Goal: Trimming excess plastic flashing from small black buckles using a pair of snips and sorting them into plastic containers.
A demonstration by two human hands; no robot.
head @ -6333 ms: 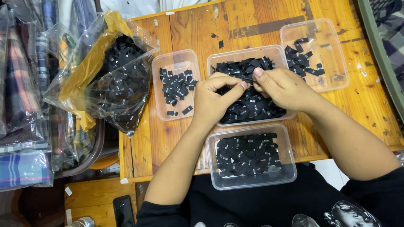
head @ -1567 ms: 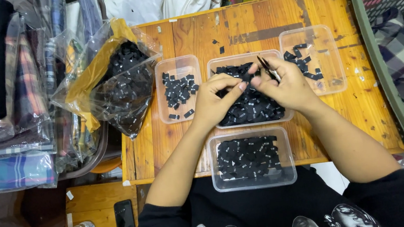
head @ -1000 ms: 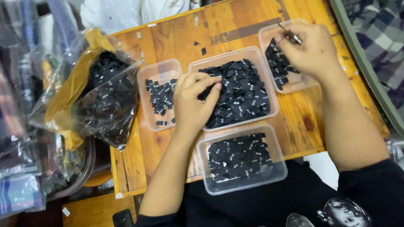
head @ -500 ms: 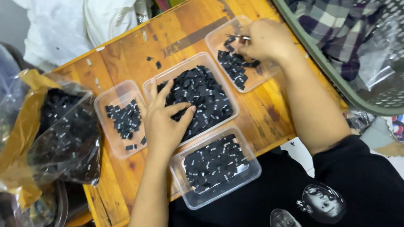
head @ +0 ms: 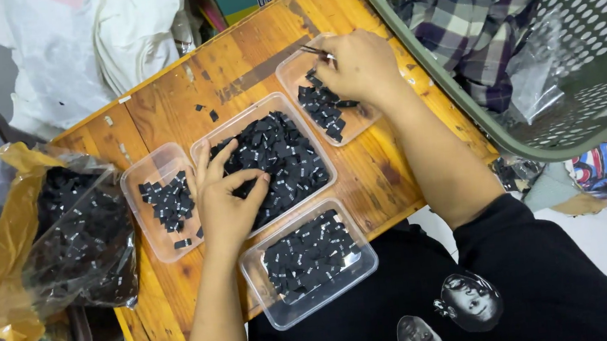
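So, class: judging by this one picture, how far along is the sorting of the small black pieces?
Done: three side tubs hold pieces, the near tub fullest. In hand: the left hand digs in the heaped middle tub; the right hand holds something thin over the far tub. Left: that heap and the full bag.

Sorting small black pieces [head: 276,151] on a wooden table [head: 235,73]

Left hand [head: 229,203] spread in the heaped middle tray [head: 200,139] — right hand [head: 356,65] over the far tray [head: 290,66], pinching thin tweezers [head: 313,50]; green basket [head: 477,124] alongside.
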